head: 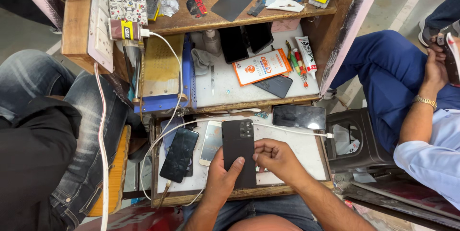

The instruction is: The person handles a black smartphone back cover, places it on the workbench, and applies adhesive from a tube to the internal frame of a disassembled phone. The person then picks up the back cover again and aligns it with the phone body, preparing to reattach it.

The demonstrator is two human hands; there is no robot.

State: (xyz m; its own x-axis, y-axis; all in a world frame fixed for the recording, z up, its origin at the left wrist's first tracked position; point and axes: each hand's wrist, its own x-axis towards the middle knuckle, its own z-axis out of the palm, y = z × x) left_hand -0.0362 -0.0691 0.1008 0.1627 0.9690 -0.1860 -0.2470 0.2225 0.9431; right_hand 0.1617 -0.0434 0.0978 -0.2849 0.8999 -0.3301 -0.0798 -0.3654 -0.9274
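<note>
Holding the dark phone [238, 152] back-up over the desk [306, 157], my left hand [221, 179] grips its lower left edge, fingers clamped on the case. My right hand [278, 160] rests at the right edge, fingers curled together against it; I can't quite tell if they pinch something small. I'd keep the left grip steady and work the edge gently. Its back looks matte black, camera cluster at top. Beyond lie a white cable [292, 130] and other phones [299, 116].
</note>
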